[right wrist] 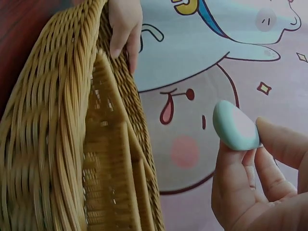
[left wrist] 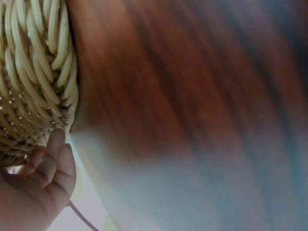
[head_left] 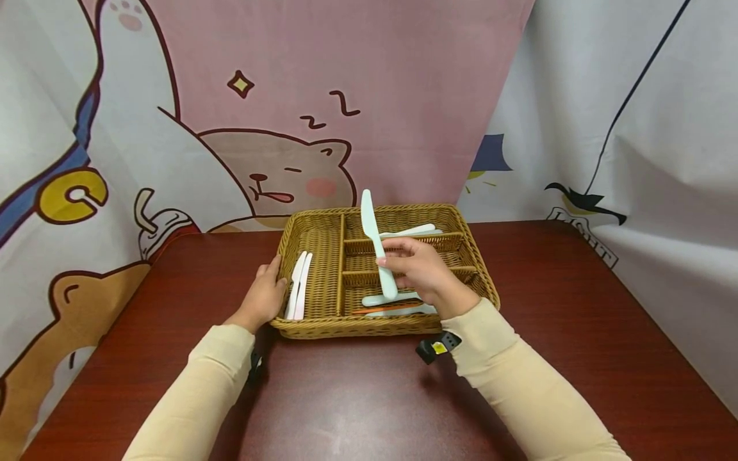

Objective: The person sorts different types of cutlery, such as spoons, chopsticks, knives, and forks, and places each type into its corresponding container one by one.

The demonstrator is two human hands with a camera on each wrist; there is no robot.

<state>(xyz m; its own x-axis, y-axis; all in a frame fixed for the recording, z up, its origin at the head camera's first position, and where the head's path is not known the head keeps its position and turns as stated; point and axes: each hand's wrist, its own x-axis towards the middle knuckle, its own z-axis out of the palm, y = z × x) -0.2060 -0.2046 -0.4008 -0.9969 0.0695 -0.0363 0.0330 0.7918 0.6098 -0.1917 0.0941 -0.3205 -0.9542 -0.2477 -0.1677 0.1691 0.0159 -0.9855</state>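
A pale mint-green knife [head_left: 369, 221] is held up over the wicker basket [head_left: 311, 328], its blade toward the far side. My right hand [head_left: 423, 266] pinches it between thumb and fingers; in the right wrist view the knife [right wrist: 236, 126] shows end-on as a rounded handle. My left hand [head_left: 265, 294] grips the basket's left rim, thumb on the inner side and fingers outside against the weave. Two white and pale pink knives [head_left: 301, 285] lie in the long left compartment. In the near right compartment are more mint-green utensils [head_left: 377, 299] and an orange one [head_left: 366, 311], partly hidden by my right hand.
White and pale utensils [head_left: 418, 230] lie in the far right compartment. Wicker dividers [head_left: 342, 275] split the basket. Around it spreads the dark reddish table [head_left: 576, 320], with a printed cartoon curtain [head_left: 403, 96] behind and at both sides.
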